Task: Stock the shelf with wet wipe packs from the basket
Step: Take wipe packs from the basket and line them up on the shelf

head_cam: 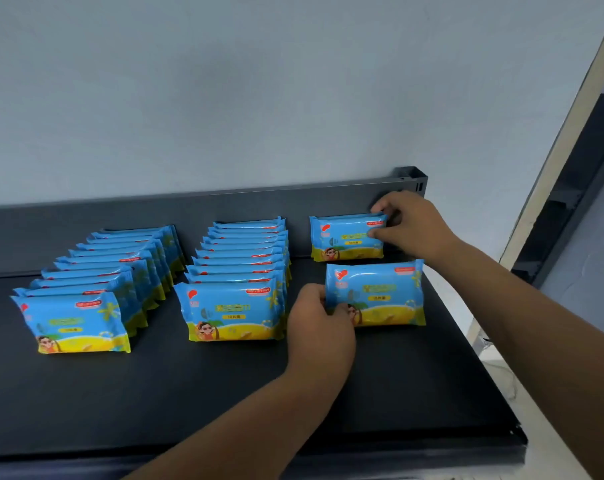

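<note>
Front wet wipe pack (376, 296): upright on its long bottom edge at the right end of the shelf (189, 393), face toward the camera, long axis running left-right, parallel to the shelf's front edge. Cannot tell whether its base rests fully on the shelf or is held just off it.

Left hand (319, 320) pinches the pack's left end, fingers curled round the crimped edge.

Rear wet wipe pack (347, 239): same pose, directly behind and slightly left, near the shelf's back panel (120, 220). A strip of bare shelf shows between the two packs. Right hand (407, 223) pinches its right end, thumb on the face, fingers over the top corner.

Judgement: these two begin a third row. The front pack has to go straight back, away from the person, to close on the rear one. The left hand is the nearer and already has it, while the right steadies the target.

Middle row (238, 278) and left row (92, 289): packs filed front to back, all facing forward, rows well apart.

Print on the packs: blue top, yellow bottom, red splash logo upper left, cartoon figure in sunglasses by a palm lower left. The yellow tag reads "10片装". The large green characters and red corner strip are too blurred to read.

Basket not in view. Grey corner post (411, 178) sits behind the right hand, against a pale wall (293, 81)
</note>
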